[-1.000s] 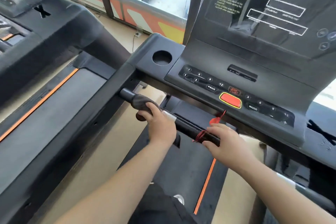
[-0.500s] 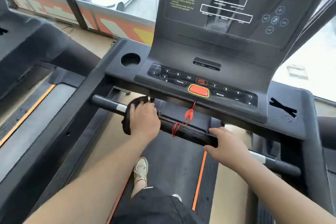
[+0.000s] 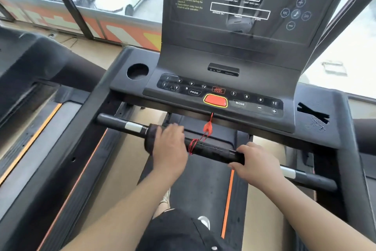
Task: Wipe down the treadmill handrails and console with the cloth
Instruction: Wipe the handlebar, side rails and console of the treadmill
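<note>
The left hand clamps cloth round handrail (right hand grips it bare).

A red safety cord loops the handlebar between the left hand gripping the cloth and the right hand; left of the cloth the bar is bare.

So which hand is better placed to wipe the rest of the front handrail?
Left. The left hand holds the dark cloth wrapped around the handrail, just left of the red cord; the right hand grips the handrail bare, with no cloth.
</note>
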A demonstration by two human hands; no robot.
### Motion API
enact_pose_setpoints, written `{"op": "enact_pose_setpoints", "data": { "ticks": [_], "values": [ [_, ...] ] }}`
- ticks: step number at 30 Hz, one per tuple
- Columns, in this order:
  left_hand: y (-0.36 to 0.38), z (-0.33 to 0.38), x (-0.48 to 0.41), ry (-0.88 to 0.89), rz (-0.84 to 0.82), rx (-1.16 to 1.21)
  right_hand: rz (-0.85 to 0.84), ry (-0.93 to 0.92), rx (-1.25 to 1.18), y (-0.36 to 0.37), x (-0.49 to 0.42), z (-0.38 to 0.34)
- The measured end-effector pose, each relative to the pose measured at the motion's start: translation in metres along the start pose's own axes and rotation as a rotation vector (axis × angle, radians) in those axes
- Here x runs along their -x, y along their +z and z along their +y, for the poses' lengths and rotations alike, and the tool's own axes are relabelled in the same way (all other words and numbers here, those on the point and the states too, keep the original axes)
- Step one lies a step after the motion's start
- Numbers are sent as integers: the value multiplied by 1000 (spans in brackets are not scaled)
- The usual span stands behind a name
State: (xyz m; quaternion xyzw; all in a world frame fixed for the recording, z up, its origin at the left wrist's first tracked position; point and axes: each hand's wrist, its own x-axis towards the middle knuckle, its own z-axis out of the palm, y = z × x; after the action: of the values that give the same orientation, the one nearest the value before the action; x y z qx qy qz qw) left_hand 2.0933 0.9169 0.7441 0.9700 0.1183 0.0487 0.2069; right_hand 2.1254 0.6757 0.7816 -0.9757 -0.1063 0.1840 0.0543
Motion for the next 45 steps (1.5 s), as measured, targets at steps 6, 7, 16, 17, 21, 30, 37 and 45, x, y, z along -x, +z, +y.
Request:
{"op": "enact_pose_setpoints", "data": {
  "ticks": [6,7,16,17,21,30,37,45],
  "values": [
    [-16,20,7,-306,9,437,-9,9,-19,-5,-6,1],
    [-28,18,-4,-438,56,511,-6,12,-26,-4,-7,1],
    [4,72,41,341,-100,110,43,-20,-33,-1,-6,4],
    [18,66,44,448,-151,-30,56,-24,-26,0,-6,5],
    [45,37,29,619,-210,-212,60,-38,-18,1,-4,6],
    [20,82,-16,390,-341,-310,64,-39,-36,3,-5,6],
    [39,74,20,419,-267,-218,100,-45,-16,7,-4,7],
    [34,83,12,352,-290,-247,88,-42,-13,6,-7,10]
  ]
}}
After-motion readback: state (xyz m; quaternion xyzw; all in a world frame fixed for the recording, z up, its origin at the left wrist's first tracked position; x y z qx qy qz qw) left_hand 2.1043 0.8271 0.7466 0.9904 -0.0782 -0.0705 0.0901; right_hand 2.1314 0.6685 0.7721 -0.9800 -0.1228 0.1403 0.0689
